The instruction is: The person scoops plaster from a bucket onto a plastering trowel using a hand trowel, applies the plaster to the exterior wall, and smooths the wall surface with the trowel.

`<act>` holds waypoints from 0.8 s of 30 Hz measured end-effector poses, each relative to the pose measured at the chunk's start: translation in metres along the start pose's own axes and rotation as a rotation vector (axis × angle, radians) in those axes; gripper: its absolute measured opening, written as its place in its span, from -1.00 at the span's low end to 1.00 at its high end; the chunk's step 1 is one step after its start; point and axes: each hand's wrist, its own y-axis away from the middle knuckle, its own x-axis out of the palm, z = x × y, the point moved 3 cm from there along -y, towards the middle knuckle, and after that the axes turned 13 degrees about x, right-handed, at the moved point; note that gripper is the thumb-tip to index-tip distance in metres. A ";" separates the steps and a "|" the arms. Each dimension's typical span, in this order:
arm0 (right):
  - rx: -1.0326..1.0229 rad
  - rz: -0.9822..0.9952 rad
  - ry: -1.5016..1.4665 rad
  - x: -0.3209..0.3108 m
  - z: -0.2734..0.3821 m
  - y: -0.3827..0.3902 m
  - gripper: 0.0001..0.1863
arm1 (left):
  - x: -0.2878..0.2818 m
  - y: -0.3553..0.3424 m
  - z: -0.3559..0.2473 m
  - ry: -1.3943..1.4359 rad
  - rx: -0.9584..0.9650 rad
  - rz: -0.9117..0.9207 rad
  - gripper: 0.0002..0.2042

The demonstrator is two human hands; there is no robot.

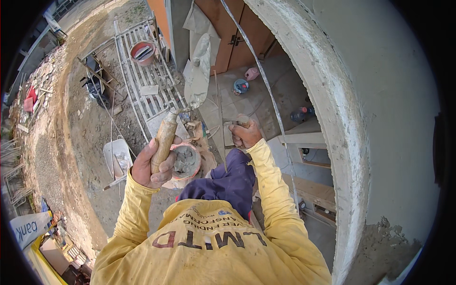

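Observation:
My left hand (pixel 153 164) is closed round the wooden handle of a trowel (pixel 167 137). Its blade points away from me, with grey mortar (pixel 202 52) clinging along it. My right hand (pixel 247 133) grips the handle of a plastering trowel (pixel 220 109), whose long thin blade is seen nearly edge-on. Below and between the hands stands a bucket (pixel 176 177) holding grey mortar (pixel 186 160). Both hands are in front of my body, apart from the curved wall edge (pixel 327 80) on the right.
Grey plaster covers the wall (pixel 389 104) at right. A pale cord (pixel 266 76) hangs before the opening. A slatted metal frame (pixel 137 80) bears a red bucket (pixel 142 53). A white container (pixel 118 154) lies left. Brown doors (pixel 242 42) and a blue container (pixel 241 86) are beyond.

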 end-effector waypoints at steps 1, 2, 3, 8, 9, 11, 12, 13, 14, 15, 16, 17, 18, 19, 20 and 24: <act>0.022 0.033 -0.097 -0.003 -0.005 0.001 -0.92 | -0.004 0.002 -0.003 -0.055 0.054 -0.021 -0.49; 0.027 0.030 -0.101 -0.008 -0.007 -0.001 -0.92 | -0.010 0.009 -0.004 -0.193 0.071 -0.116 -0.48; 0.008 0.071 -0.238 -0.002 0.002 0.000 -0.91 | -0.016 0.018 -0.004 -0.195 0.065 -0.124 -0.48; -0.017 0.084 -0.615 -0.011 0.011 -0.029 -0.82 | -0.053 0.057 0.023 -0.637 -0.034 -0.206 -0.51; -0.014 0.086 -0.617 -0.008 0.015 -0.028 -0.82 | -0.058 0.066 0.032 -0.655 -0.083 -0.243 -0.52; -0.092 0.085 -0.563 -0.006 0.023 -0.029 -0.85 | -0.059 0.072 0.053 -0.614 -0.118 -0.241 -0.53; -0.089 0.091 -0.562 -0.005 0.022 -0.029 -0.85 | -0.055 0.073 0.062 -0.572 -0.151 -0.240 -0.53; -0.108 0.105 -0.544 -0.004 0.023 -0.029 -0.86 | -0.052 0.072 0.066 -0.572 -0.147 -0.245 -0.53; -0.127 0.119 -0.525 -0.003 0.023 -0.030 -0.88 | -0.048 0.070 0.070 -0.483 -0.162 -0.245 -0.54; -0.125 0.121 -0.523 -0.003 0.021 -0.030 -0.88 | -0.043 0.068 0.075 -0.392 -0.180 -0.242 -0.56; -0.094 0.051 -0.464 -0.005 0.016 -0.031 -0.89 | -0.037 0.064 0.078 -0.356 -0.198 -0.255 -0.57; -0.064 -0.018 -0.405 -0.007 0.011 -0.032 -0.90 | -0.031 0.061 0.080 -0.356 -0.196 -0.255 -0.57; -0.068 -0.016 -0.404 -0.010 0.007 -0.034 -0.90 | -0.026 0.058 0.081 -0.282 -0.227 -0.264 -0.57; -0.039 -0.032 -0.324 -0.013 -0.002 -0.035 -0.88 | -0.024 0.056 0.082 -0.208 -0.259 -0.273 -0.57; -0.012 -0.049 -0.243 -0.016 -0.010 -0.035 -0.86 | -0.023 0.052 0.081 -0.177 -0.271 -0.272 -0.56; 0.045 -0.306 0.294 -0.056 -0.057 -0.022 -0.79 | -0.028 0.035 0.067 0.017 -0.267 -0.217 -0.54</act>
